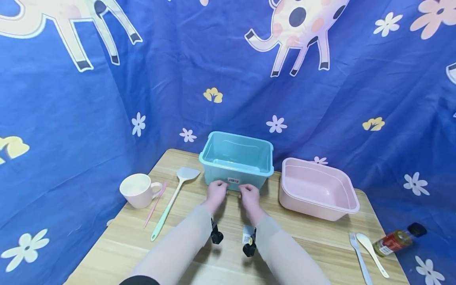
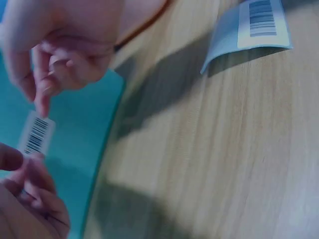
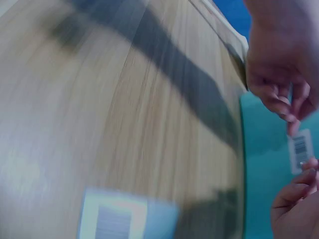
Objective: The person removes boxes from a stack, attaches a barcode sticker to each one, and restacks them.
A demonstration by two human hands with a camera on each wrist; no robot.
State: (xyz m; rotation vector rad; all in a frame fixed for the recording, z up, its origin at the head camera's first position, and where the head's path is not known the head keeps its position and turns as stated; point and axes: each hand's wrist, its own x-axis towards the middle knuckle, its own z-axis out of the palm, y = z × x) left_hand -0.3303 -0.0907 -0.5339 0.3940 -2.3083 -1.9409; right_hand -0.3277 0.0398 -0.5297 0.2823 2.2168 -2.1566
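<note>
A teal plastic bin (image 1: pixel 235 152) stands at the back of the table, a small white barcode sticker (image 1: pixel 233 180) on its front wall. My left hand (image 1: pixel 216 191) pinches one end of the sticker with curled fingers. At the opposite end my right hand (image 1: pixel 249 192) does the same with thumb and fingertips. Close up in the left wrist view, the sticker (image 2: pixel 37 133) lies flat to the bin's wall between both sets of fingertips. A curled blue-and-white barcode tag (image 2: pixel 254 25) lies on the wooden tabletop, near the right wrist.
A pink basin (image 1: pixel 317 188) stands right of the bin. To the left are a white mug (image 1: pixel 137 190), a pink stick (image 1: pixel 154 208) and a spatula (image 1: pixel 171 204). At the right edge lie a blue fork (image 1: pixel 360 255), a white spoon (image 1: pixel 372 253) and a bottle (image 1: pixel 393 241).
</note>
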